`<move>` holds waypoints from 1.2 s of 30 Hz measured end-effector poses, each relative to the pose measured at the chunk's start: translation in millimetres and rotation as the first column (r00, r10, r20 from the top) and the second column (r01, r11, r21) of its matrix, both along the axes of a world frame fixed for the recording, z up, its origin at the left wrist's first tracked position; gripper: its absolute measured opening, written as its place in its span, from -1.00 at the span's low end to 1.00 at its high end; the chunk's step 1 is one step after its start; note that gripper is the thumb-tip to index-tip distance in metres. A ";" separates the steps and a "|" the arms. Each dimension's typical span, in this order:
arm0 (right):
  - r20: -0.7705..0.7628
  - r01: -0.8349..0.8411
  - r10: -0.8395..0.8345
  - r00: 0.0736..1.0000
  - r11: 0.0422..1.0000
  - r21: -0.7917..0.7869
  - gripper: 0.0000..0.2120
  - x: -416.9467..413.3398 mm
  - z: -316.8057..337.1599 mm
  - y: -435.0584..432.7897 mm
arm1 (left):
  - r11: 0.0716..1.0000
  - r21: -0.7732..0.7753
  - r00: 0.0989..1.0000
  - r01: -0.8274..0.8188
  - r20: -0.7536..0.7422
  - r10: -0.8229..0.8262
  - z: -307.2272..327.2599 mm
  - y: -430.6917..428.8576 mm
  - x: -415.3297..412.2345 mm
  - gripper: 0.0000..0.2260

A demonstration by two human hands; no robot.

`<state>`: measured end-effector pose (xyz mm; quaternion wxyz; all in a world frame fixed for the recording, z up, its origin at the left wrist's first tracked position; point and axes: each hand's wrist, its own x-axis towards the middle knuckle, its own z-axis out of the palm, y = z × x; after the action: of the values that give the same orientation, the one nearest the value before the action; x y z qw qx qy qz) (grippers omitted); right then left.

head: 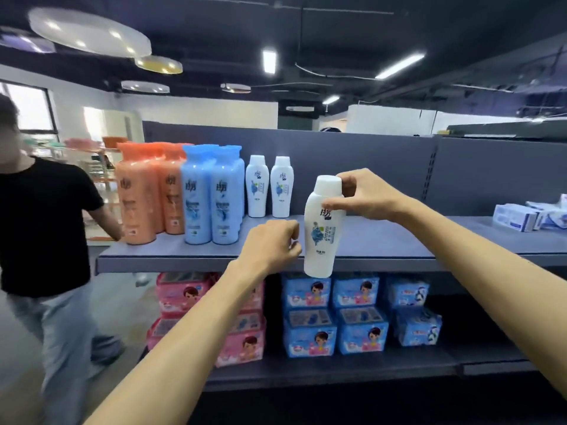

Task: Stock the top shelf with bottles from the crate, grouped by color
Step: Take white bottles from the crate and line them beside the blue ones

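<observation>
R hand (365, 194) holds a white bottle (322, 234) up high by the shoulder, just under the cap: thumb on the front, other fingers curled round the cap's far side, clamped on it. Bottle's in the air in front of the top shelf (383, 240), near upright w/ a slight tilt, label facing the cam, base hanging lower than the shelf's front edge. L hand (270, 243) is just beside the bottle's left side, fingers curled in together, nothing in it; can't tell if the fingertips touch the bottle. On the shelf, left to right: orange bottles (144, 194), blue bottles (211, 194), then two white bottles (269, 187) standing side by side at the back. Far right of the shelf, small white-and-blue boxes (515, 216). Shelf below: pink packs (184, 292) left, blue packs (334, 317) right. Another person in a black tee (40, 225) stands at the left.
</observation>
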<state>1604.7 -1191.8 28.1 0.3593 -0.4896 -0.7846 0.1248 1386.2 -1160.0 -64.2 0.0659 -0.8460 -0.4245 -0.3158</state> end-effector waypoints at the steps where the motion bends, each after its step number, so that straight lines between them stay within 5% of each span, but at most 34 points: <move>1: 0.003 -0.015 0.015 1.000 1.000 0.002 -0.74 -5.7 6.0 5.8 | 1.000 0.005 1.000 -0.016 -0.001 0.016 5.5 4.1 -5.6 -0.90; 8: 0.055 -0.014 0.014 0.998 1.000 0.002 -0.66 -38.8 18.3 53.2 | 0.996 0.008 0.995 -0.088 -0.045 0.089 19.3 24.5 -32.9 -0.92; 14: 0.038 0.023 -0.022 0.999 0.999 -0.032 -0.88 -51.7 15.1 81.4 | 0.993 -0.009 0.989 -0.121 -0.086 0.120 16.2 39.3 -43.2 -0.90; 23: -0.005 0.040 -0.041 0.999 0.997 -0.070 -0.94 -54.2 12.7 89.4 | 0.994 -0.026 0.992 -0.107 -0.076 0.104 14.6 51.0 -52.1 -0.91; 30: -0.164 0.057 -0.070 0.984 0.995 -0.082 -0.65 -59.4 -8.6 80.0 | 0.994 -0.028 0.991 -0.104 -0.088 0.101 13.4 51.6 -51.8 -0.89; 36: -0.198 0.273 -0.279 0.940 0.960 -0.056 -0.52 -73.9 -47.3 64.5 | 0.993 -0.024 0.989 -0.115 -0.100 0.112 15.3 49.3 -48.3 -0.88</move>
<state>1530.8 -1127.3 -19.2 0.4448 -0.5842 -0.6656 0.1336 1337.9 -1110.7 -48.9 0.0920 -0.8360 -0.4727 -0.2630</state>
